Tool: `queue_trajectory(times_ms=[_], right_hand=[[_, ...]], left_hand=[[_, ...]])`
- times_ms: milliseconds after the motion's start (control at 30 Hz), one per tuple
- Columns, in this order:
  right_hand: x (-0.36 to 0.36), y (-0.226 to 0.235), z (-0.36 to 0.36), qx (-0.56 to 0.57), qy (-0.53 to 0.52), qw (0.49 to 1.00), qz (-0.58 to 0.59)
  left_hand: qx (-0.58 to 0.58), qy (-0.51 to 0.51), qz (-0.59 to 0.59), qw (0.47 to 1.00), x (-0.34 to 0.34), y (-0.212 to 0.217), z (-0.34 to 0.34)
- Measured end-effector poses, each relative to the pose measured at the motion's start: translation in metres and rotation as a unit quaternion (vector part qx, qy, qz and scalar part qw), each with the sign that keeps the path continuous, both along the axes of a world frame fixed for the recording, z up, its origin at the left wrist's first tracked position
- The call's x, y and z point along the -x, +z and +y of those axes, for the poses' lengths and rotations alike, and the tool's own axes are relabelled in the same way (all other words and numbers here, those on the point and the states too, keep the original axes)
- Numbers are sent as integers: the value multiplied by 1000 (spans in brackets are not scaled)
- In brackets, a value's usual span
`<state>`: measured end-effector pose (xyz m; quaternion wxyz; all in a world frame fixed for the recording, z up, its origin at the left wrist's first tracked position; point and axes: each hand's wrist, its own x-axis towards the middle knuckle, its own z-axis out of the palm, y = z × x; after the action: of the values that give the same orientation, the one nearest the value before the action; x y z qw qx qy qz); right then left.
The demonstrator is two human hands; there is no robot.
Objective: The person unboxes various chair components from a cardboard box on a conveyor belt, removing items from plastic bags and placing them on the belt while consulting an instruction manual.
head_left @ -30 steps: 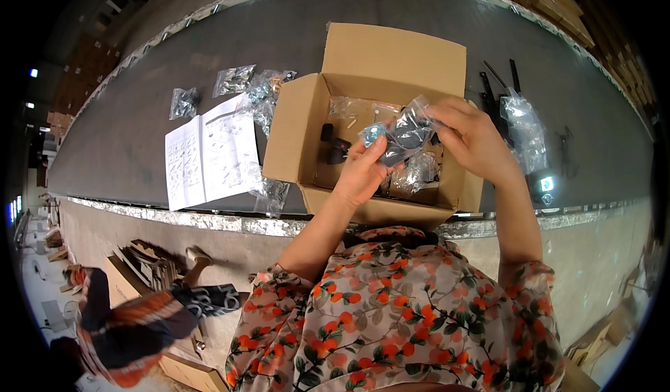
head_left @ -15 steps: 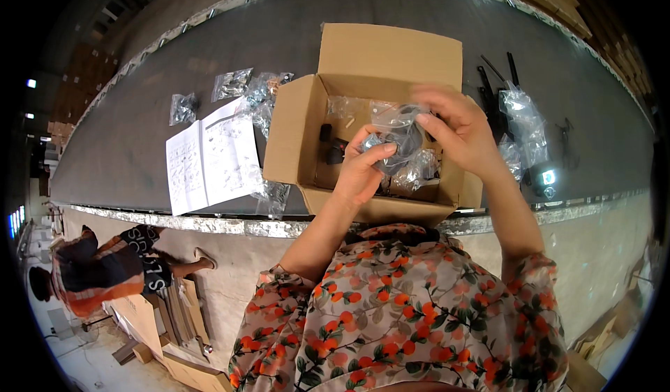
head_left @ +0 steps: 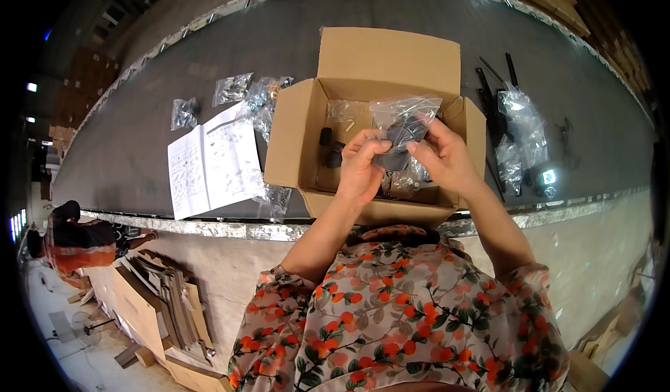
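We clamp a clear bag (head_left: 403, 135) with a dark part inside, left hand (head_left: 361, 171) and right hand (head_left: 450, 163) pinching opposite sides, probably to steady it. It sits above the open carton (head_left: 388, 53), whose spread flaps leave the inside reachable. To its left, a printed sheet (head_left: 215, 161) lies unfolded, seemingly for reading; beyond, small packets (head_left: 232, 89) cluster out of its way.

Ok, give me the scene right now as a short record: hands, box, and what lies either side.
Left hand: gripping clear bag with dark contents
Right hand: gripping the same bag
Box: open cardboard, below the hands, black parts inside
Left of box: open booklet, small bags
Right of box: black rods, clear wrapping
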<state>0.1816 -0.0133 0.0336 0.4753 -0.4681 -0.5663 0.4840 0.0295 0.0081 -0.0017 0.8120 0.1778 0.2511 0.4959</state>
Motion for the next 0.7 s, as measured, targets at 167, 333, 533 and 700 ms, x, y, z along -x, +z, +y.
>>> queue_trajectory(times_ms=[167,333,533,700], right_hand=[[5,6,2,-56,-19,992,-113],[1,1,7,-89,29,988,-122],[0,2,11,-124,78,980,-136],[0,16,11,78,45,996,30]], left_hand=[[16,84,0,996,-4,3,-3],[-6,96,9,995,0,0,3],[-41,85,8,996,4,-3,0],[-95,28,27,995,6,5,-2]])
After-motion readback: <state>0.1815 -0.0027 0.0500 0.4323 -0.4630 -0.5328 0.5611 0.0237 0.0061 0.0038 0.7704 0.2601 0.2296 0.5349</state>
